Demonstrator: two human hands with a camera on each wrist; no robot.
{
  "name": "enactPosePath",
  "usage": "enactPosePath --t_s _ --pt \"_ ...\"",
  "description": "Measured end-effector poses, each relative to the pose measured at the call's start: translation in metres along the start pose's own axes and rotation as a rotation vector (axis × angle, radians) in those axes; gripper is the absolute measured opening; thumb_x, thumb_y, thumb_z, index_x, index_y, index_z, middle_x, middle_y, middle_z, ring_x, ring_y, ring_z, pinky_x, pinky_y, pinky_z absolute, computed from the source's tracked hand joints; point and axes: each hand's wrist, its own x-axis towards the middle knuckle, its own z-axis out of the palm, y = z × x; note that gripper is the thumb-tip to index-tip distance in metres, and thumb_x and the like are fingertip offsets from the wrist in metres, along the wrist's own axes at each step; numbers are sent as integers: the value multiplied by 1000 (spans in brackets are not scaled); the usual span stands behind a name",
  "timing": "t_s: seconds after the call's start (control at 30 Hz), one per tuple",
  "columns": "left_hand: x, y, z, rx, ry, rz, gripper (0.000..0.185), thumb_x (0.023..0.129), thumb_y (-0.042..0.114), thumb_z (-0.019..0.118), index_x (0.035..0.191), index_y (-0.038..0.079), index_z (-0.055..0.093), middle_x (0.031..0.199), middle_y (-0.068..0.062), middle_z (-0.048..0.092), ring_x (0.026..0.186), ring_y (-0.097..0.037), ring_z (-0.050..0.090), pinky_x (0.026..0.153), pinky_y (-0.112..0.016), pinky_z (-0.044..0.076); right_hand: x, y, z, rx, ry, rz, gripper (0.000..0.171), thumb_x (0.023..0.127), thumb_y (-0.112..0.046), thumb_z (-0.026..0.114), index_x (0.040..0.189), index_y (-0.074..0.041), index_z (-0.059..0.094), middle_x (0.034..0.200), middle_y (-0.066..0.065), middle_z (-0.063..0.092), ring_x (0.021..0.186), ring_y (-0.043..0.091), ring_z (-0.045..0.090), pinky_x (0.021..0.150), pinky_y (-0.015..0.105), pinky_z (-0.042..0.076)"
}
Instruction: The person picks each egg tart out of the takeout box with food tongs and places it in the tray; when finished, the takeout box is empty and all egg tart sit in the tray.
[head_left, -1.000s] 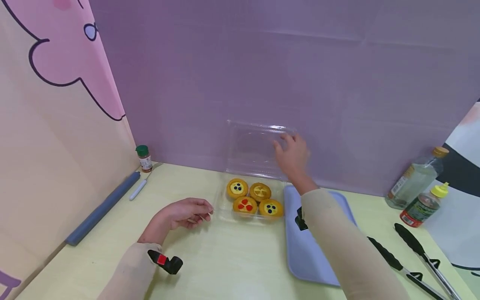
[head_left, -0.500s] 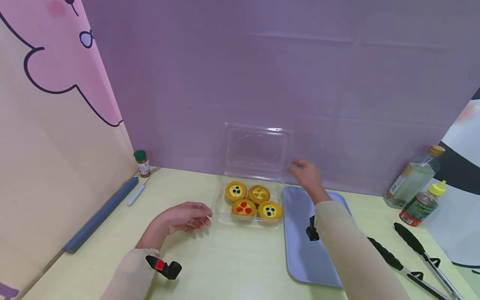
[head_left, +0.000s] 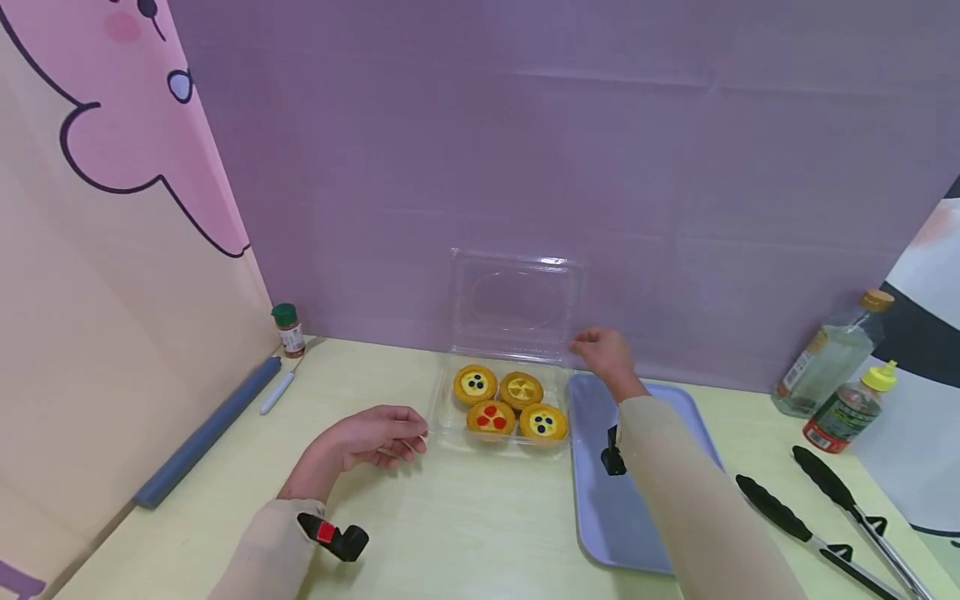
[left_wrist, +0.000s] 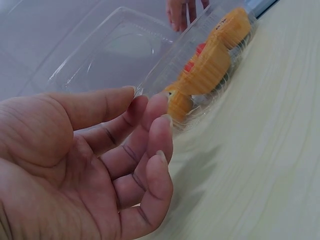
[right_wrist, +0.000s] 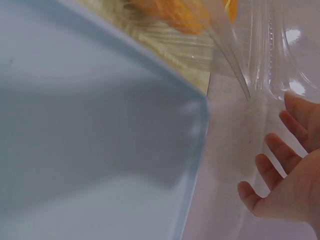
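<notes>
A clear plastic clamshell box sits at the middle of the yellow desk, its lid swung up and leaning against the purple wall at twelve o'clock. Four small tarts lie inside the tray part — two with dark dots, one with red dots, one all yellow.

The left hand rests on the desk at nine o'clock of the box. Its fingers are loosely bent and hold nothing; the fingertips reach the near left rim of the box, though whether they actually touch it cannot be told.

The right hand hovers at about two o'clock of the box, just beside the lid's lower right corner and over the far end of a pale blue tray. It is released — the fingers are spread and relaxed, gripping nothing.

The blue tray lies flat at three o'clock of the box, just beside it. Further out toward four o'clock lie two pairs of black-handled tongs. At two o'clock, well apart from the box, stand a clear bottle and a yellow-capped bottle. At ten o'clock, near the wall corner, stand a green-capped spice jar and a white pen.
</notes>
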Motion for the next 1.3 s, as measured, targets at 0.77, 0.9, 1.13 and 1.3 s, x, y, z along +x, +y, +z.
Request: enactPosePath --t_s 0.77,0.9,1.13,1.3 --pt "11 -8 16 -30 65 -9 32 101 28 60 119 2 61 96 -3 68 81 -17 61 70 -28 50 -5 11 -5 -87 33 21 39 97 -35 61 126 -9 65 132 13 66 116 35 61 91 49 48" --pt "8 -6 10 -8 64 -14 34 101 29 59 120 2 60 99 -4 69 83 -18 62 73 -29 52 -14 11 -15 -86 19 -35 48 97 -35 62 136 -6 59 141 16 59 123 37 58 97 51 50" --pt "6 -3 2 3 49 -8 36 101 30 59 121 1 60 99 -4 69 85 -17 63 73 -29 53 -58 20 -62 -129 8 -189 55 100 -40 59 143 -5 53 147 19 52 139 41 44 108 59 41" --pt "6 0 -1 8 59 -1 36 101 31 59 120 1 59 99 -4 68 84 -17 62 72 -29 51 -110 36 -96 -181 10 -291 56 98 -46 60 139 -8 57 145 19 54 136 42 46 101 62 43"
